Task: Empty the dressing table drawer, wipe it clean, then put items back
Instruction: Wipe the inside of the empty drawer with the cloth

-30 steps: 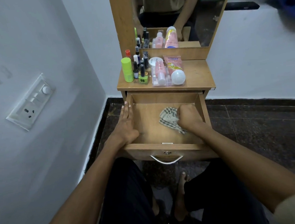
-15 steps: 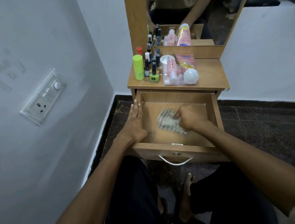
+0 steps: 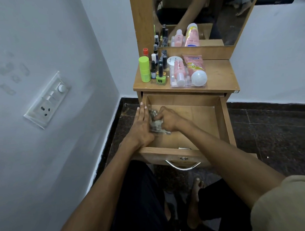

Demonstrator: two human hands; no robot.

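The wooden drawer (image 3: 209, 119) of the dressing table is pulled out, with only a cloth inside. My right hand (image 3: 167, 120) grips a checked cloth (image 3: 156, 127) and presses it on the drawer floor at the left side. My left hand (image 3: 141, 124) lies flat along the drawer's left wall, fingers straight, right beside the cloth. The cosmetics stand on the table top (image 3: 219, 74): a green stick (image 3: 144, 69), several small nail polish bottles (image 3: 159, 72), and a clear tray (image 3: 187, 83) with a pink bottle (image 3: 179, 70) and a pink tube (image 3: 194, 64).
A mirror (image 3: 205, 17) rises behind the table top. The white wall with a switch board (image 3: 48, 100) stands close on the left. Dark stone floor (image 3: 271, 136) spreads to the right. My knees and bare feet (image 3: 195, 200) are below the drawer's metal handle (image 3: 182, 166).
My right hand has slid the cloth from the drawer's right-middle across to the left wall, next to my left hand. The view has shifted slightly; my left hand has stayed on the wall.
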